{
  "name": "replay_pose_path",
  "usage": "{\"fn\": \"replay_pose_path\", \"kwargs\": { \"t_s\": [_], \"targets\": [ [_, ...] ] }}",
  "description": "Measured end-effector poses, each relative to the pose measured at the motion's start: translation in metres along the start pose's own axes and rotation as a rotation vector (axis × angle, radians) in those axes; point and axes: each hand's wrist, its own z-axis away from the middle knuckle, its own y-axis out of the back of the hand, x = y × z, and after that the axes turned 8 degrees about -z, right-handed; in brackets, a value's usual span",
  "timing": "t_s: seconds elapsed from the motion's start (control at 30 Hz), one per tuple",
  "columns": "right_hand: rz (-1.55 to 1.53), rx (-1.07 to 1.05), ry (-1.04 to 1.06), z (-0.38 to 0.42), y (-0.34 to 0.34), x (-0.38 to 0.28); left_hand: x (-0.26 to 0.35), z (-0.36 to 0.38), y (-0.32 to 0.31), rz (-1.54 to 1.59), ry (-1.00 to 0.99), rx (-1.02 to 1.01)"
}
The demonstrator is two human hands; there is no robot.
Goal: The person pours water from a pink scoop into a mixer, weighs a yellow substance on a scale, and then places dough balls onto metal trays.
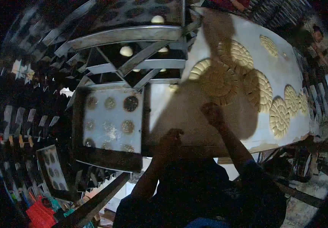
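Observation:
My left hand [172,137] is over the near edge of the pale work table [285,70], just right of the baking tray [99,116]; its fingers look curled, in deep shadow. My right hand [212,114] is farther in over the table, fingers bent together, below a round spiral of cut dough pieces [219,84] lying in shadow. Whether either hand holds anything small is too dark to tell. More dough rounds [279,117] lie to the right. The tray shows several round dark marks on its surface.
A metal rack [126,35] with dough balls [126,51] stands at the upper left. Another tray [54,171] leans at the lower left near a red object [40,214]. A person [317,36] is at the far right; another person's arm shows at the top.

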Motion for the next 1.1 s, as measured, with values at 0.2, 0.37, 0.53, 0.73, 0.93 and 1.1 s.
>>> {"fn": "replay_pose_path", "kwargs": {
  "t_s": [0.2,0.37,0.53,0.73,0.93,1.1],
  "targets": [
    [0.764,0.23,0.375,-0.109,-0.109,0.039,-0.018,0.017,0.083,0.046,-0.146,0.227],
    [0.4,0.198,0.469,-0.093,-0.129,-0.017,-0.028,0.032,0.093,0.244,-0.048,0.438],
    [0.816,-0.348,0.385,-0.039,-0.109,-0.084,0.006,-0.038,0.053,0.817,0.39,0.103],
    [0.617,-0.302,-0.002,-0.01,-0.056,-0.108,0.005,-0.072,-0.019,-0.268,-0.546,0.073],
    [0.018,-0.109,-0.229,0.025,0.021,-0.109,0.07,-0.093,-0.062,-0.456,-0.585,0.07],
    [0.179,-0.15,-0.125,0.042,0.069,-0.104,0.112,-0.102,-0.115,-0.144,-0.367,0.016]
  ]
}}
